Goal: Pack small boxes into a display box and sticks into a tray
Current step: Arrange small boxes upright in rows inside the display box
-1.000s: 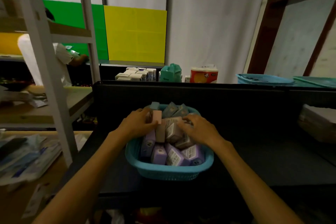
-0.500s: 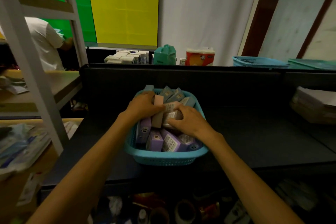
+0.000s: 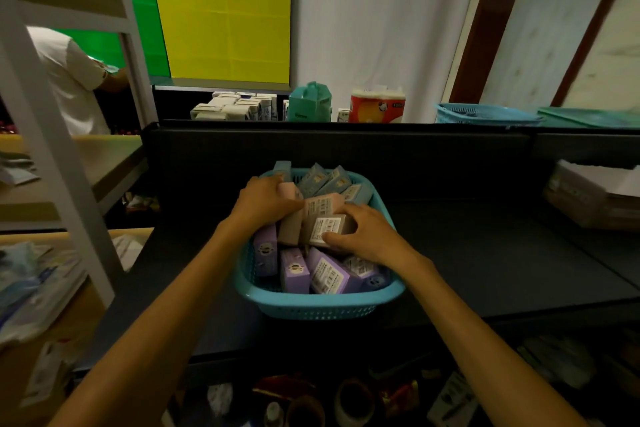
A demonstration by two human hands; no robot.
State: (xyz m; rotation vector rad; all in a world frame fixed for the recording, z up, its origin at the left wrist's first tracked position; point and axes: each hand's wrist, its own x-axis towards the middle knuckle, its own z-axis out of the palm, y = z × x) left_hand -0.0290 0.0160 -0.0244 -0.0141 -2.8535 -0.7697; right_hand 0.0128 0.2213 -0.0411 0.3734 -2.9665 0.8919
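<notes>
A light blue plastic basket (image 3: pixel 318 305) sits on the dark shelf in front of me, filled with several small boxes. Purple boxes (image 3: pixel 294 270) lie at the near side, pink boxes (image 3: pixel 323 206) in the middle, and grey-blue boxes (image 3: pixel 323 180) at the far side. My left hand (image 3: pixel 265 199) grips an upright pink box at the basket's left. My right hand (image 3: pixel 367 234) is closed on a pink box with a white label (image 3: pixel 327 229) in the middle. No display box, sticks or tray can be made out.
A dark back panel (image 3: pixel 346 156) rises behind the basket. Beyond it stand white boxes (image 3: pixel 235 107), a teal carton (image 3: pixel 310 102), a red pack (image 3: pixel 377 106) and another blue basket (image 3: pixel 485 113). A white rack post (image 3: pixel 52 149) and another person (image 3: pixel 69 80) are at left. Cardboard stacks (image 3: pixel 595 194) lie right.
Both hands have stayed in the basket, shifting slightly among the pink boxes. The view has tilted down a little.
</notes>
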